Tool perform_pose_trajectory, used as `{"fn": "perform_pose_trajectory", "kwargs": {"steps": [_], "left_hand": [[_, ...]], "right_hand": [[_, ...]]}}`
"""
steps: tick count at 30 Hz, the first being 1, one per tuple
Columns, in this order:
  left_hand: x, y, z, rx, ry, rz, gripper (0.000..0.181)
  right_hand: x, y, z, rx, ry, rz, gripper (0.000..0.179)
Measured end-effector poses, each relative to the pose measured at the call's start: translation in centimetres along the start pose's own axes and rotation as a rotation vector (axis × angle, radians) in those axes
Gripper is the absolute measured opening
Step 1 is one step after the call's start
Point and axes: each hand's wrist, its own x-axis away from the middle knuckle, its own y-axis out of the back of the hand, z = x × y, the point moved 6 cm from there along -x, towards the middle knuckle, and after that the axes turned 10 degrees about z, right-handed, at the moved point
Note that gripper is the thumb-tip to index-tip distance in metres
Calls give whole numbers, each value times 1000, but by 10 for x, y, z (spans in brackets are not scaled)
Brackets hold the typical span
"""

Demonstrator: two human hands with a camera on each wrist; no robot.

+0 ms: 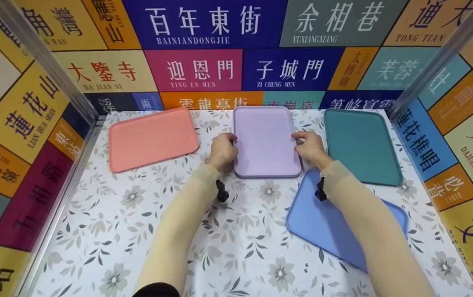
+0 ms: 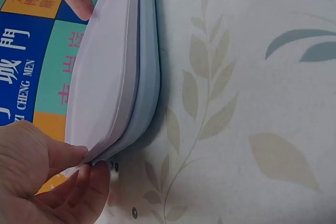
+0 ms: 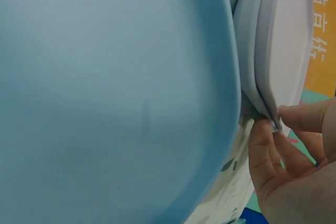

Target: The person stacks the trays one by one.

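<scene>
A light purple tray (image 1: 267,142) lies at the middle back of the table, between both hands. Directly beneath it, a bluish tray (image 2: 149,51) shows its rim in the left wrist view. My left hand (image 1: 223,150) pinches the purple tray's left edge, thumb at the top and fingers curled under. On the opposite edge, my right hand (image 1: 310,147) grips the same way; the right wrist view shows its thumb (image 3: 302,116) on the rim and the fingers below. I cannot tell whether the fingers also hold the lower tray.
A pink tray (image 1: 154,140) lies to the left and a green tray (image 1: 362,146) to the right. Under my right forearm is a blue tray (image 1: 323,218), set at an angle. Panels with printed signs (image 1: 195,70) stand around the flowered tabletop (image 1: 236,247).
</scene>
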Motion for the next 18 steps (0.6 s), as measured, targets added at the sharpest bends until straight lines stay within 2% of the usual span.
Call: {"fn": "perform_pose_trajectory", "kwargs": {"steps": [5,10,13,16,18], "left_hand": [[-2,-3,1,-45,-44,2,48],[11,3,-12,-95,-8,72,47],[4,-1,-8,-137,-28,94,50],[-11,-9,4,-191,-61,83,55],[-16,-13,9,-210,-76,98,57]], "right_hand": [[7,2,5,26,10,29,58],[15,4,10,13,60,67,56],[20,6,13,21,98,99,54],[27,10,17,59,143,124,52],[33,12,18,75,168,143,52]]}}
